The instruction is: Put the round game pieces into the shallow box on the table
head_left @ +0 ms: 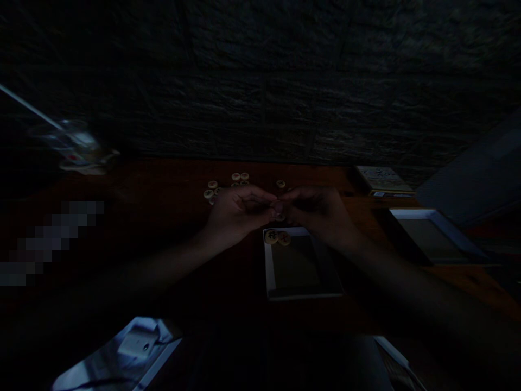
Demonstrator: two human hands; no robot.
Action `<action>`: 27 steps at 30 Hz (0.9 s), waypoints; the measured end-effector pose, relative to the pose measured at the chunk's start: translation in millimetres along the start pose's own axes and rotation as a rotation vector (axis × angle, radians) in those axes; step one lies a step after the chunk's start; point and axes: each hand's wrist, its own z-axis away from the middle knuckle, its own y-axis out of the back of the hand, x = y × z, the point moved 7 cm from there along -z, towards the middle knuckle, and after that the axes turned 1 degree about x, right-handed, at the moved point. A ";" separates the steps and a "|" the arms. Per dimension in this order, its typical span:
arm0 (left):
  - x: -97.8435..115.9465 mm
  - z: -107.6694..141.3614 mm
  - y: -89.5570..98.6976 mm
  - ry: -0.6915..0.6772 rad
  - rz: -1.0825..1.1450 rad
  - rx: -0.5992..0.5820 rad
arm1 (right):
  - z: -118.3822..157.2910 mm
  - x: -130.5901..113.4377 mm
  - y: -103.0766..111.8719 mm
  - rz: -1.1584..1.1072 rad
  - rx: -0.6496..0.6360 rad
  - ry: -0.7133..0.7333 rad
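Observation:
My left hand point(240, 210) and my right hand point(323, 214) meet at the fingertips over the far edge of an open shallow box point(295, 266). Their fingers are pinched together around a round Chinese chess piece point(280, 217), mostly covered by the thumbs. Inside the box, at its far left corner, lie two wooden Chinese chess pieces, one with a dark character point(271, 236) and another point(284, 238) beside it. Behind my left hand several more pieces point(213, 185) sit on the table, partly hidden. A single piece point(280, 184) rests beyond my fingertips.
The light is very dim. To the right lie another shallow tray-like box part point(431, 239) and a flat printed box point(382, 179). A clear cup-like container point(77, 144) stands far left. A white adapter with a cable point(138, 342) is near the front. A stone-textured wall point(260, 103) rises behind the table.

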 end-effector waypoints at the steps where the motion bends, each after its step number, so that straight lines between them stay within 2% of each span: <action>1: 0.6 0.0 -0.6 -0.004 -0.001 -0.006 | 0.0 0.0 0.3 0.002 0.003 0.000; 5: 0.0 0.5 -2.7 0.013 0.013 -0.037 | 0.3 0.0 1.5 -0.018 0.011 0.014; 12: -9.7 0.4 1.2 0.058 0.039 -0.022 | -0.1 3.8 1.2 -0.067 0.009 -0.026; 20: -18.0 1.2 2.2 0.111 0.176 -0.018 | -1.6 4.9 0.6 -0.119 -0.020 -0.074; 27: -16.4 2.4 2.0 0.146 0.205 0.022 | -1.0 3.3 3.5 -0.062 -0.004 -0.096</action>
